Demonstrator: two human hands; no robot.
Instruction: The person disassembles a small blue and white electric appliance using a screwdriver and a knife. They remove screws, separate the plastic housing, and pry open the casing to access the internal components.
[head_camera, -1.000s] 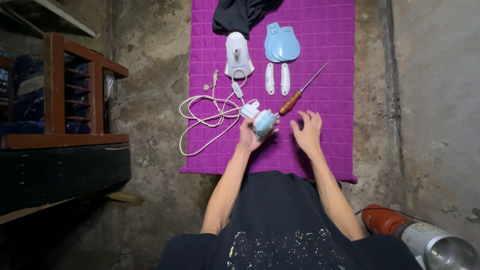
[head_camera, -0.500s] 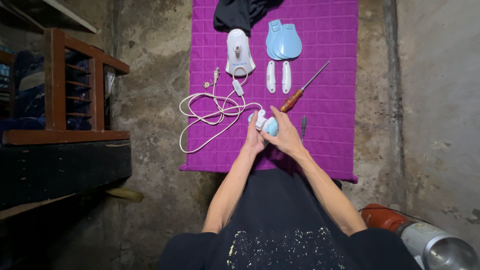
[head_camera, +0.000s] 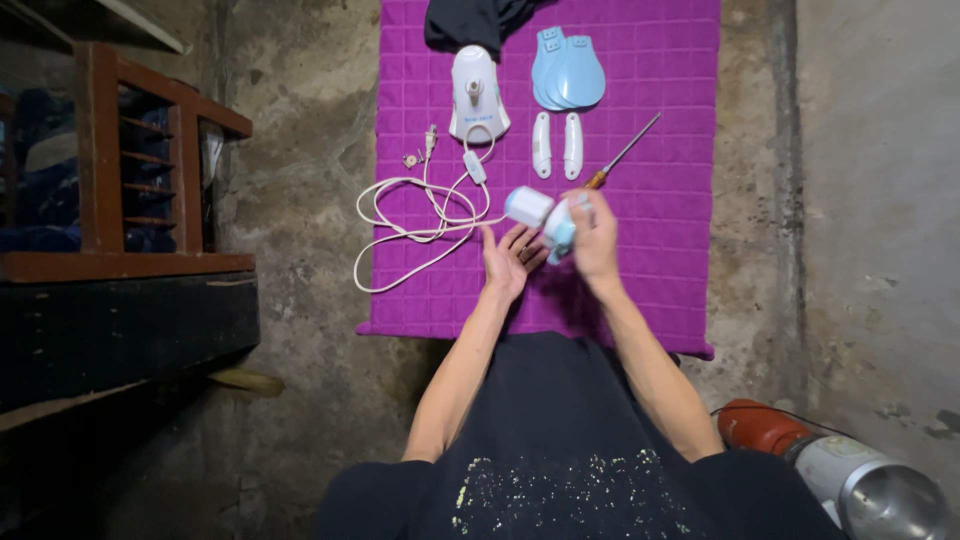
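Two hands work a small white and blue motor part above a purple mat.

Nearest, by the person's right side, a red and silver canister (head_camera: 850, 470) lies on the concrete floor (head_camera: 300, 200). Above the lap, the right hand (head_camera: 593, 238) is closed around the white and blue motor part (head_camera: 545, 215), holding it over the near half of the purple mat (head_camera: 680, 250). The left hand (head_camera: 508, 262) lies open, palm up, fingers spread just under the part. A white cord (head_camera: 410, 215) loops off the mat's left edge. A screwdriver (head_camera: 622, 153) lies beyond the right hand. Farther off lie two white strips (head_camera: 557, 145), a white housing (head_camera: 477, 95), pale blue blades (head_camera: 567, 70) and a dark cloth (head_camera: 475, 20). A wooden rack (head_camera: 130, 170) stands at far left.
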